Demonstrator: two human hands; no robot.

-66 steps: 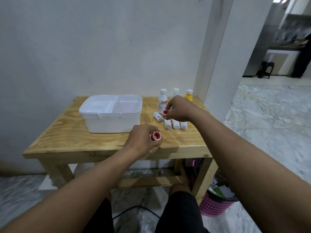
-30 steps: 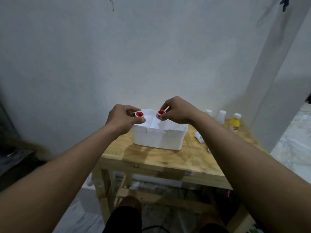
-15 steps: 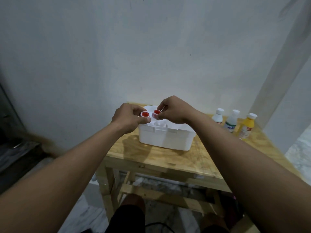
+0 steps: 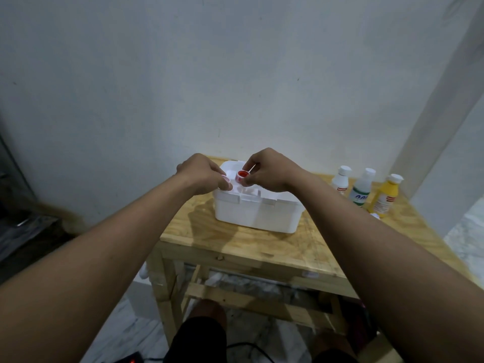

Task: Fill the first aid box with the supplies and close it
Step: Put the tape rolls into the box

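The white first aid box point(image 4: 255, 214) stands open on the wooden table point(image 4: 262, 244). Both hands hover over its left compartment. My right hand point(image 4: 267, 171) pinches a small red-and-white tape roll point(image 4: 241, 175) just above the rim. My left hand point(image 4: 203, 174) is curled beside it with its fingers closed; a pale edge of a second roll point(image 4: 224, 177) shows at its fingertips, mostly hidden. To the right of the box stand three bottles: a white one point(image 4: 340, 180), a clear one with a green label point(image 4: 362, 187) and a yellow one point(image 4: 385, 196).
A white cap-like item point(image 4: 375, 215) lies in front of the yellow bottle. The wall runs close behind the table, and a pillar stands at the right. A dark cable and a device with a red light point(image 4: 132, 360) lie on the floor below.
Both hands have carried the two tape rolls from the table's right side to above the box and lowered them toward its left compartment. My view has shifted left.
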